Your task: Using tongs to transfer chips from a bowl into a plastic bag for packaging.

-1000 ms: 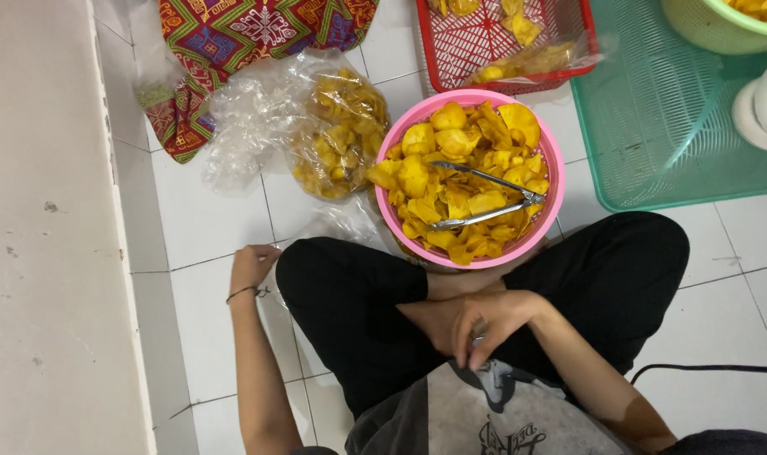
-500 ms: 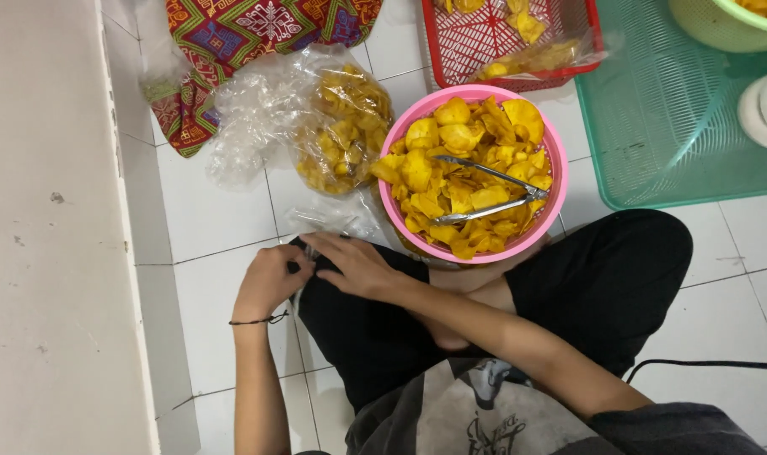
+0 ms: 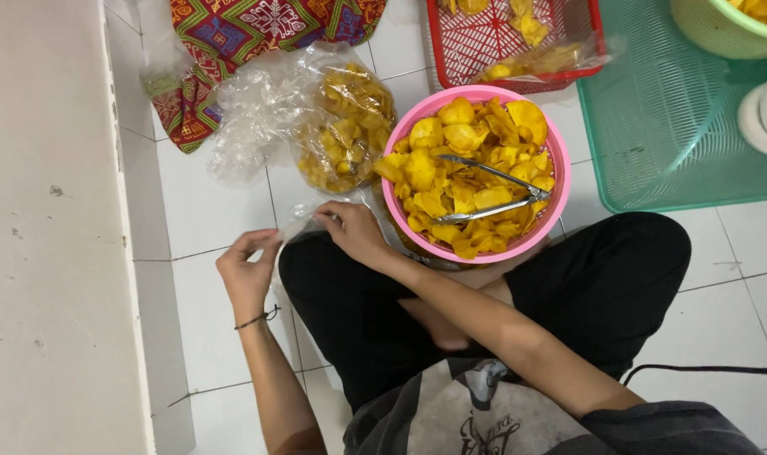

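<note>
I sit cross-legged on a white tiled floor. My left hand [image 3: 249, 271] and my right hand [image 3: 356, 232] both pinch an empty clear plastic bag [image 3: 303, 217] above my left knee. Just right of the bag stands a pink bowl [image 3: 557, 173] heaped with yellow chips [image 3: 451, 168]. Metal tongs [image 3: 493, 190] lie on top of the chips. A filled clear bag of chips [image 3: 341, 126] lies on the floor behind my hands.
A red basket [image 3: 501, 42] with a few chips is behind the bowl. A green mesh tray [image 3: 670, 126] sits at the right, a light green bowl [image 3: 721, 29] on it. Patterned cloth [image 3: 232, 34] lies at the back. A pale wall [image 3: 46, 236] runs along the left.
My right hand has moved from my lap across to the left knee and met my left hand. Both hands have taken hold of the empty plastic bag.
</note>
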